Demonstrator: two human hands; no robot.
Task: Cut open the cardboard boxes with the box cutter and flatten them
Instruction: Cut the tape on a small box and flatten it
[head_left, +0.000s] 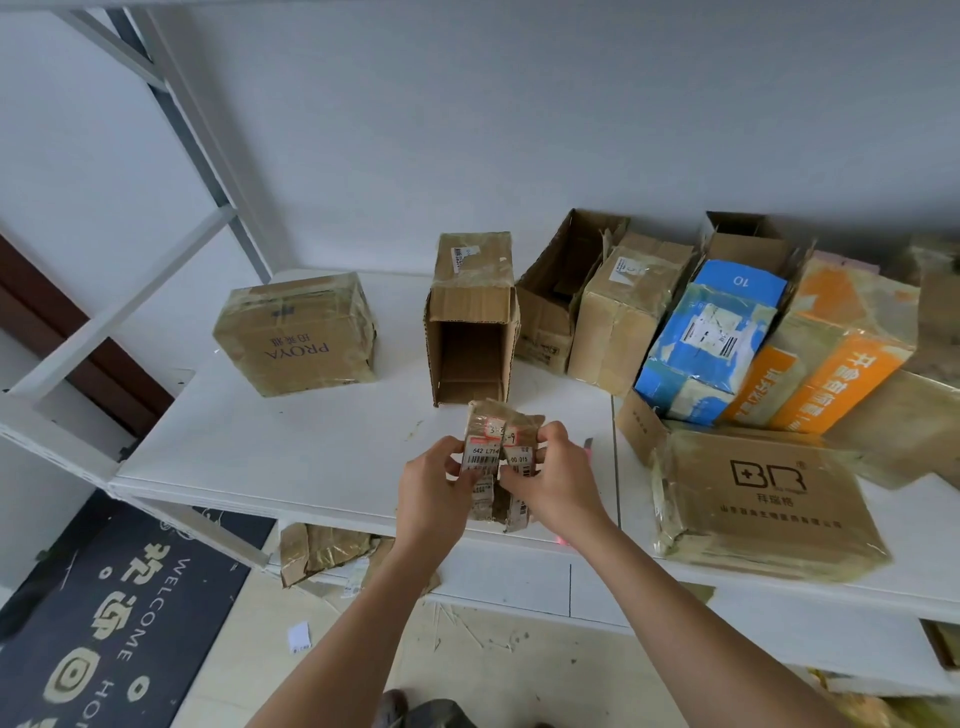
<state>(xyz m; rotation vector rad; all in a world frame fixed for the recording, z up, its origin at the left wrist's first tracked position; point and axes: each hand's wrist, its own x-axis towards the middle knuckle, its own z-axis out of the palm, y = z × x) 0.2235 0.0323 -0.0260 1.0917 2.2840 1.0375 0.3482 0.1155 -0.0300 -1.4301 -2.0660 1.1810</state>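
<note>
Small box: a taped cardboard box (498, 457) with barcode labels, split down the middle, held above the front edge of the white table (322, 447).
Left hand (434, 486): grips the box's left half.
Right hand (553, 475): grips its right half.
Behind: an open-ended box (470, 322) lying on its side; a sealed PROYA box (296, 332) left of it.
Right: a flattened BR box (769, 499).

Soft, even daylight, wide-angle view

You get bright, diffuse light with no glare; the white counter (311, 457) shows only faint, short shadows beside the boxes, falling toward 6 o'clock. Straight frame rails bow toward 10 o'clock and the edges stretch from lens distortion. The centre reads sharp; fine print near 3 o'clock looks smeared and slightly soft.
</note>
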